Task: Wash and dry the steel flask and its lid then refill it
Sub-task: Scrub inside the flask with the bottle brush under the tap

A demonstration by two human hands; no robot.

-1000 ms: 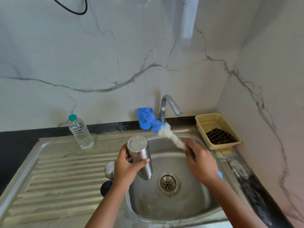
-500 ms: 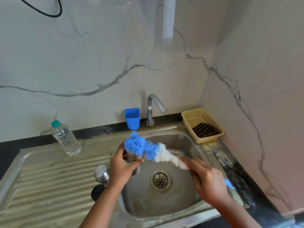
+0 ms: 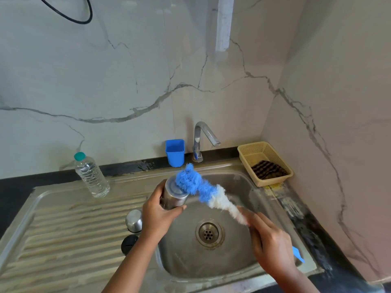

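Lighting: soft, even daylight; bright vertical glare strip on the marble wall (image 3: 222, 24). Shadows: faint, diffuse beneath both forearms. Sharpness: brush (image 3: 203, 193) bristles and right hand (image 3: 268, 240) slightly motion-blurred. Distortion: wide-angle bending at edges; lower-right corner smeared.

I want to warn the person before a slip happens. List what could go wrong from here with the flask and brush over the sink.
1. The left hand holds the steel flask over the sink by its side only; if it is wet, a brush push might knock it loose.
2. The right hand grips the bottle brush far from its blue head, so aiming may be loose.
3. The steel cap and black stopper sit beside the left forearm, which could nudge them.
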